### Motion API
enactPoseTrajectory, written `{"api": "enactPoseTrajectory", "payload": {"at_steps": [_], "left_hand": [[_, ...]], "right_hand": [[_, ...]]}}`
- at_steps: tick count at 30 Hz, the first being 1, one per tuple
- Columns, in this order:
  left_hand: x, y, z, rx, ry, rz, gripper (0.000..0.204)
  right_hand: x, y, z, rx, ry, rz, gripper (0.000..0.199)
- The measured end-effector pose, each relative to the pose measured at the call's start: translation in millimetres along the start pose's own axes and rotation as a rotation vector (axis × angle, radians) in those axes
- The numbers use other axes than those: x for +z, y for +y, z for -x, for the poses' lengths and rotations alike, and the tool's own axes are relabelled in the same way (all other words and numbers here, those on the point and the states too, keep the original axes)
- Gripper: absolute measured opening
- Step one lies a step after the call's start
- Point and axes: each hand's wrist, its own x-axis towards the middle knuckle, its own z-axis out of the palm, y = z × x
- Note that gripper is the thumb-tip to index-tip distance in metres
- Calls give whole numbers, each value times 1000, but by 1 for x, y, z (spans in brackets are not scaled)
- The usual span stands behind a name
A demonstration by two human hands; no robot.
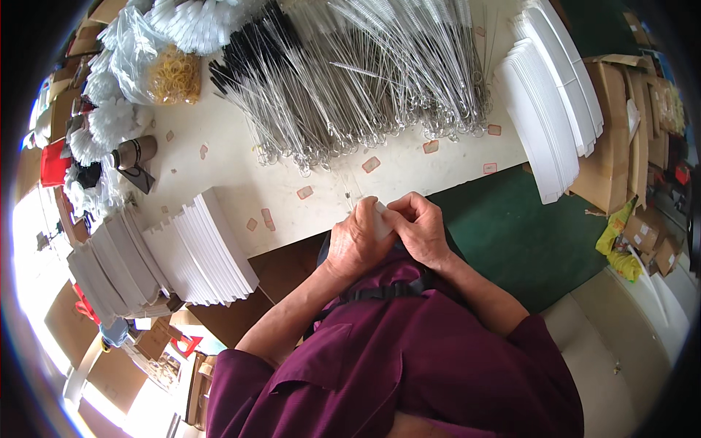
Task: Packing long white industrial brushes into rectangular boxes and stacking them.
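Note:
Close to the table's front edge, my left hand (359, 239) is closed around a small white piece (382, 226), perhaps folded card; most of it is hidden by my fingers. My right hand (423, 232) meets it from the other side, thumb and fingers pinched together at its upper end. What exactly the right fingertips grip is too small to make out. Beyond my hands lies a wide heap of wire-handled brushes (350, 95) with looped ends toward me, some with black bristles and others with pale ones.
Flat white cartons are stacked at the left (197, 252) and at the right (540, 117). Bundled clear plastic sleeves (201, 25), a bag of yellow rubber bands (174, 75) and a flask (136, 152) occupy the far left. Small red-edged labels (371, 164) dot the tabletop (226, 179).

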Motion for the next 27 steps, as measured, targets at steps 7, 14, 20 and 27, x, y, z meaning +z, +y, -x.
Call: {"api": "enactPoseTrajectory", "payload": {"at_steps": [7, 14, 20, 27], "left_hand": [[-5, -7, 7, -67, -158, 19, 63], [-2, -10, 10, -48, -109, 44, 64], [0, -10, 11, -23, -77, 28, 64], [-1, -9, 9, 42, 31, 49, 61]], "right_hand": [[-7, -8, -5, 128, -12, -69, 15], [-11, -7, -7, 226, -39, -131, 18], [-3, 0, -4, -73, 81, 81, 21], [1, 3, 4, -184, 55, 181, 24]]}}
